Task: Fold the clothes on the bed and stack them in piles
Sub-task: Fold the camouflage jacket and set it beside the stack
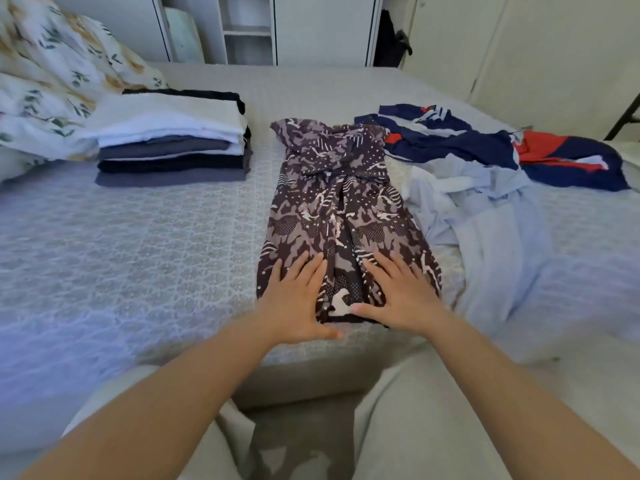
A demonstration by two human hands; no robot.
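With our left hand (pixel 294 299) and right hand (pixel 401 296) laid flat, gripping nothing, on the near hem of the patterned dress (pixel 343 209) mid-bed (pixel 138 244), we judge it light, limp, best lifted by its hem corners.

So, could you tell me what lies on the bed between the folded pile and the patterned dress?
Nothing: the head view shows only bare bedspread between the folded pile and the patterned dress.

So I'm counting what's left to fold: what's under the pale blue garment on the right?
Under the pale blue garment only the patterned bed cover shows at its edges. Its far end overlaps the navy and red garment. Anything beneath its crumpled middle is covered and cannot be seen.
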